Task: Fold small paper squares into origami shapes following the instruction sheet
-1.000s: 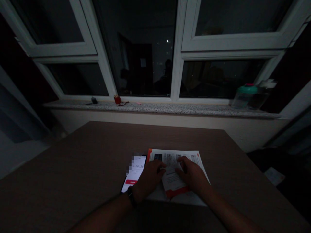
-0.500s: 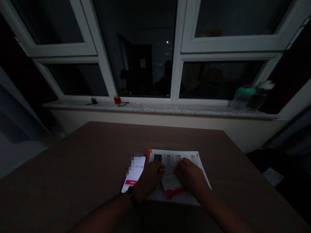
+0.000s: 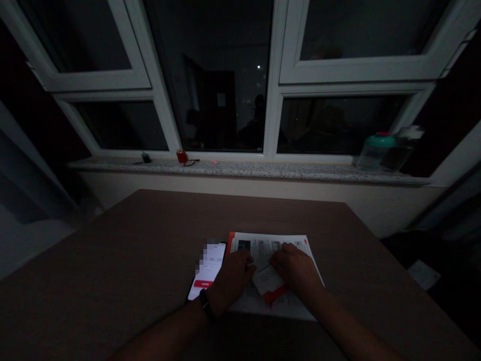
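Your left hand [image 3: 233,277] and right hand [image 3: 298,271] curl around the printed paper [image 3: 266,284], apparently adjusting it; whether they pinch, I can't tell. Next calls for steady edges.

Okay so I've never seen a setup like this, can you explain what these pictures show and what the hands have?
There is no machine here: you see a person's two bare hands, from a camera on their head that looks forward and down. The left hand, with a dark band on its wrist, and the right hand rest over printed pages on a brown table. Between them is a smaller paper with a red-orange edge; the fingers are at it, but it is too dark to tell how firmly they hold it. A lit phone lies left of the pages. Behind is a window sill.
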`<action>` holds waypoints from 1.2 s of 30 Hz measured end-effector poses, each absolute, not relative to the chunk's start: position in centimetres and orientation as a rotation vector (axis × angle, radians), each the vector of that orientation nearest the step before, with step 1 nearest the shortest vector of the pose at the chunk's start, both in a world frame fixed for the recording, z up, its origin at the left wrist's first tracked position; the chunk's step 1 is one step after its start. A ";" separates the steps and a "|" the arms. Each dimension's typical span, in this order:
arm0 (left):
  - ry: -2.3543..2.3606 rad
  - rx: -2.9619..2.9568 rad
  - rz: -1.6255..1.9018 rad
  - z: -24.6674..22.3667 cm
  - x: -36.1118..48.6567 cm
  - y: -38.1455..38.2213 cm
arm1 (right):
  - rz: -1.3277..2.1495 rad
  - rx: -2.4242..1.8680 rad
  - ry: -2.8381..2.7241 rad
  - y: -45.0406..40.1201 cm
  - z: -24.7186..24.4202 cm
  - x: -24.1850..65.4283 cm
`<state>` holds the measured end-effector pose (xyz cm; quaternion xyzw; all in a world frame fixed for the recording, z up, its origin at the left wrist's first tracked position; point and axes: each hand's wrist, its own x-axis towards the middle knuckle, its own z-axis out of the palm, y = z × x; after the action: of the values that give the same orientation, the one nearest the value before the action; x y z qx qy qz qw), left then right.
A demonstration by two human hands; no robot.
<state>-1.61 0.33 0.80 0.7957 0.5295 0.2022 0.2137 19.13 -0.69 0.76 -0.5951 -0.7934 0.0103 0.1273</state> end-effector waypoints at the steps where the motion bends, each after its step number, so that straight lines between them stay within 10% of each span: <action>1: 1.472 2.217 0.550 0.9 -1.7 0.3 | 0.033 -1.735 -2.303 -0.7 0.7 19.1; 36: 1.354 2.499 0.523 1.2 -1.9 0.2 | 0.136 -1.534 -2.355 -1.1 0.3 19.5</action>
<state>-1.87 0.21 1.23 0.8579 0.4648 0.1794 0.1257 19.52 -1.07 0.28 -0.5378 -0.8257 0.0478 0.1632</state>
